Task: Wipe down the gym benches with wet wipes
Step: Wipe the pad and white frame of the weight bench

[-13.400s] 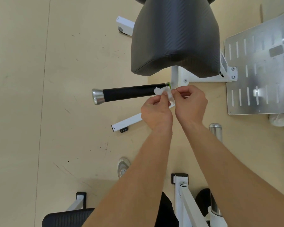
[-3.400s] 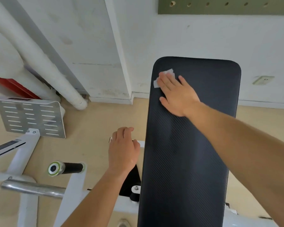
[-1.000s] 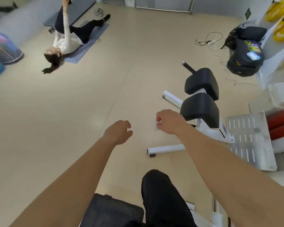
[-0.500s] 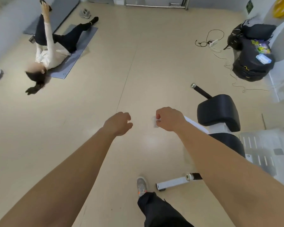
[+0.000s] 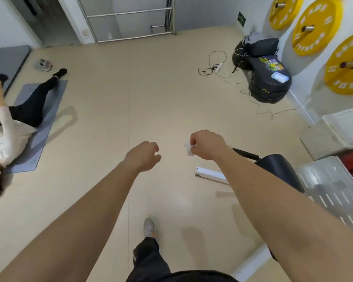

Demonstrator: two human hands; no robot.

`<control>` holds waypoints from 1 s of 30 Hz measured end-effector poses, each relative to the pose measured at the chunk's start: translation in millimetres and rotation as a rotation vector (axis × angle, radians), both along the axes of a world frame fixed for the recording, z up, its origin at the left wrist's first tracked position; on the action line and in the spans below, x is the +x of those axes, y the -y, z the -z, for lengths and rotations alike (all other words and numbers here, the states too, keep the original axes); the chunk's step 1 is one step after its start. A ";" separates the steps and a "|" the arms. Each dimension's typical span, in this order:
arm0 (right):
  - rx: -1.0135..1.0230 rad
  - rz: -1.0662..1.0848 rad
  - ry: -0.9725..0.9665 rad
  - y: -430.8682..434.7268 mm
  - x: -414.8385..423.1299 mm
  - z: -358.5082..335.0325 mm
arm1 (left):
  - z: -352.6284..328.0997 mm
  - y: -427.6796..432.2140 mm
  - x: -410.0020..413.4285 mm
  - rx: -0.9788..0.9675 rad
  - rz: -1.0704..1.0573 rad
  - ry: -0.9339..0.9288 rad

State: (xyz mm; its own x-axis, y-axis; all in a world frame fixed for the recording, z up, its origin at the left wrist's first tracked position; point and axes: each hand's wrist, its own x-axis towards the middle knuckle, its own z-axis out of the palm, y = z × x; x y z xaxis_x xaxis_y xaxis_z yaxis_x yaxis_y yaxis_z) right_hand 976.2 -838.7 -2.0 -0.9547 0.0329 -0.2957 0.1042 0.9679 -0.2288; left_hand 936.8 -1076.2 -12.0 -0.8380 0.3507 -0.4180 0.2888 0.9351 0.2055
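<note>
Our right hand [image 5: 209, 144] pinches a crumpled wipe [image 5: 189, 149] in curled fingers, out in the air above the floor [image 5: 110, 123]. Our left hand [image 5: 144, 155] hangs beside it, loosely curled and empty. The bench [image 5: 277, 171] stands near the floor's right edge, partly behind our right forearm.

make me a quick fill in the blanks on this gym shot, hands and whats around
1. The right hand pinches a small white wet ___.
2. The left hand, loosely curled, holds ___.
3. The weight plates at the right are coloured ___.
Missing words: wipe; nothing; yellow.
</note>
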 end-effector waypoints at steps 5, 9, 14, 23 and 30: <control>-0.008 0.266 0.069 -44.9 -86.1 10.6 | 7.0 -48.8 -135.7 0.013 0.192 0.034; -0.071 0.464 0.084 -86.7 -147.6 12.0 | 6.7 -103.0 -229.4 -0.012 0.329 0.072; -0.073 0.608 0.085 -159.3 -213.1 23.0 | 16.8 -202.4 -330.9 -0.024 0.497 0.087; -0.129 0.880 0.086 -355.9 -319.9 39.1 | 25.6 -442.5 -482.6 -0.065 0.749 0.070; -0.146 1.144 0.037 -492.9 -317.3 22.6 | 18.3 -639.8 -514.7 -0.081 1.028 0.049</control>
